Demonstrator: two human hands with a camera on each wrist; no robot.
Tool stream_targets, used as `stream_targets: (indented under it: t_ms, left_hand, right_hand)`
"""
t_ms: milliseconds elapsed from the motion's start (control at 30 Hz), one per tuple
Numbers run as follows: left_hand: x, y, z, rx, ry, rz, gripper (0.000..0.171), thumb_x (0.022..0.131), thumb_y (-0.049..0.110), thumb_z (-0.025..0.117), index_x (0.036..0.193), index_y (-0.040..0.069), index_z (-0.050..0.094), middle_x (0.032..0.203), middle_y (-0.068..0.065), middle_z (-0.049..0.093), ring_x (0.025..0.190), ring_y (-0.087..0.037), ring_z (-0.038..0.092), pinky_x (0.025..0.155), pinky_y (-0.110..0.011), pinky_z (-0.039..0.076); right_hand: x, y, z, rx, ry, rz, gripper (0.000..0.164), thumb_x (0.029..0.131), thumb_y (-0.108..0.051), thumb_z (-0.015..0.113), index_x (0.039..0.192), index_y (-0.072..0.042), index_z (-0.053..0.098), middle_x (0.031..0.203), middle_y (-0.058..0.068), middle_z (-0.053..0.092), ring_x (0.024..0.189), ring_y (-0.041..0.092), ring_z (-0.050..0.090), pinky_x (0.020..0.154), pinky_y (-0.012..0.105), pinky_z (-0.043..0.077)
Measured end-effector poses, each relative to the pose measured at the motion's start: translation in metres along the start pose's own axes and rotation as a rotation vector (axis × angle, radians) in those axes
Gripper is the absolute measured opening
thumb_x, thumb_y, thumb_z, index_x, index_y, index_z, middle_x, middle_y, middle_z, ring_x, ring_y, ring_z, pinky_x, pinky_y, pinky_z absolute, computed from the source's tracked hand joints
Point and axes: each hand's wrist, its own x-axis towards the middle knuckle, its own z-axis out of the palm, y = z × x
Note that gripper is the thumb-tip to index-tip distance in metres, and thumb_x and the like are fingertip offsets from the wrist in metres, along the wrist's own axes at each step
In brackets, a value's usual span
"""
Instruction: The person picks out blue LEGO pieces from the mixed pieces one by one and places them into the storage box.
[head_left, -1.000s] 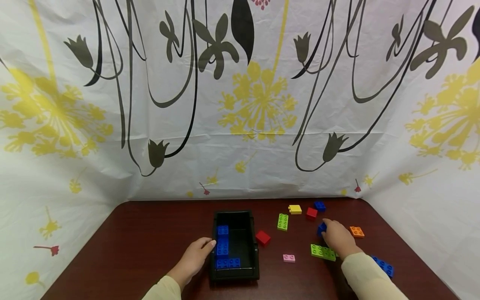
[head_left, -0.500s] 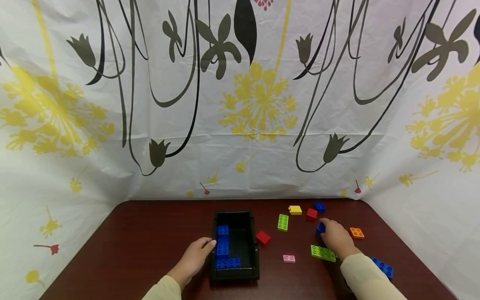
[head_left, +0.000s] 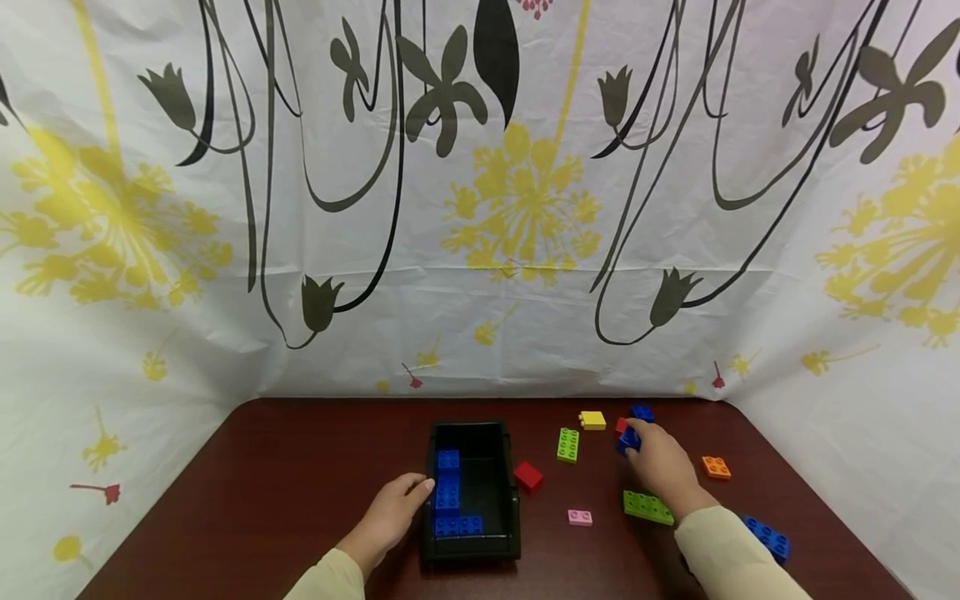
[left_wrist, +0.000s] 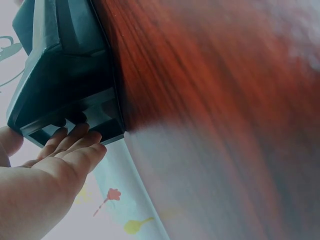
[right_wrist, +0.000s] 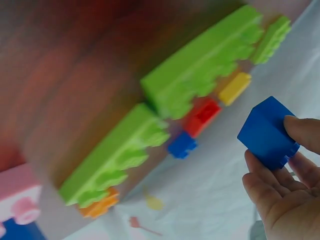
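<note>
Blue brick [right_wrist: 265,134] between right fingers [right_wrist: 262,189]

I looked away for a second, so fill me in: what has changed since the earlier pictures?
In the head view, the right hand, gripping a blue block, has moved leftward and up in the picture, now partly hiding a red block. Nothing was let go. The left hand stays on the black box, and the bricks inside look unchanged.
</note>
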Motion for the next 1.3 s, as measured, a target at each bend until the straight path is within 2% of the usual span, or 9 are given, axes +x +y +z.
stream_targets:
  t_ms: [267, 533, 733, 867, 1033, 1300]
  left_hand:
    - [0.000, 0.002, 0.000, -0.008, -0.019, -0.031, 0.049, 0.102, 0.032, 0.049, 0.129, -0.008, 0.053, 0.130, -0.026, 0.055, 0.121, -0.044, 0.050, 0.096, -0.058, 0.043]
    - [0.000, 0.001, 0.001, -0.011, -0.012, -0.029, 0.049, 0.102, 0.033, 0.048, 0.129, -0.008, 0.053, 0.129, -0.026, 0.055, 0.121, -0.044, 0.050, 0.096, -0.059, 0.043]
    - [0.001, 0.001, 0.001, -0.006, -0.006, -0.023, 0.047, 0.102, 0.031, 0.048, 0.128, -0.008, 0.054, 0.128, -0.026, 0.056, 0.120, -0.044, 0.051, 0.096, -0.058, 0.043]
    - [0.001, 0.001, 0.002, -0.004, -0.003, -0.025, 0.047, 0.102, 0.031, 0.048, 0.128, -0.008, 0.054, 0.128, -0.026, 0.056, 0.120, -0.044, 0.051, 0.095, -0.058, 0.044]
    - [0.001, 0.000, 0.002, 0.002, 0.005, -0.027, 0.047, 0.102, 0.031, 0.049, 0.127, -0.008, 0.055, 0.128, -0.026, 0.056, 0.119, -0.043, 0.051, 0.095, -0.058, 0.044]
    - [0.001, 0.000, 0.002, 0.005, 0.010, -0.027, 0.047, 0.102, 0.032, 0.049, 0.127, -0.008, 0.055, 0.128, -0.026, 0.056, 0.120, -0.043, 0.051, 0.095, -0.057, 0.044]
  right_hand:
    - [-0.009, -0.035, -0.004, 0.055, 0.073, -0.085, 0.050, 0.090, -0.006, 0.066, 0.136, 0.002, 0.050, 0.133, 0.031, 0.050, 0.119, 0.049, 0.049, 0.092, 0.062, 0.044]
    - [-0.020, -0.064, -0.005, 0.083, 0.120, -0.191, 0.049, 0.086, -0.003, 0.069, 0.132, 0.001, 0.055, 0.128, 0.026, 0.056, 0.114, 0.041, 0.057, 0.090, 0.054, 0.049]
    - [-0.028, -0.083, -0.004, 0.111, 0.121, -0.247, 0.048, 0.086, -0.004, 0.071, 0.131, -0.002, 0.057, 0.127, 0.021, 0.058, 0.104, 0.031, 0.063, 0.085, 0.050, 0.053]
    - [-0.031, -0.093, 0.000, 0.118, 0.117, -0.289, 0.047, 0.084, -0.004, 0.073, 0.129, -0.004, 0.059, 0.125, 0.017, 0.061, 0.108, 0.031, 0.062, 0.087, 0.049, 0.053]
    - [-0.038, -0.110, 0.003, 0.144, 0.086, -0.300, 0.047, 0.083, -0.004, 0.074, 0.128, -0.006, 0.060, 0.124, 0.013, 0.061, 0.110, 0.031, 0.061, 0.090, 0.049, 0.052]
    - [-0.046, -0.131, 0.007, 0.172, 0.047, -0.361, 0.044, 0.083, -0.004, 0.074, 0.125, -0.007, 0.062, 0.120, 0.010, 0.063, 0.105, 0.025, 0.063, 0.089, 0.045, 0.053]
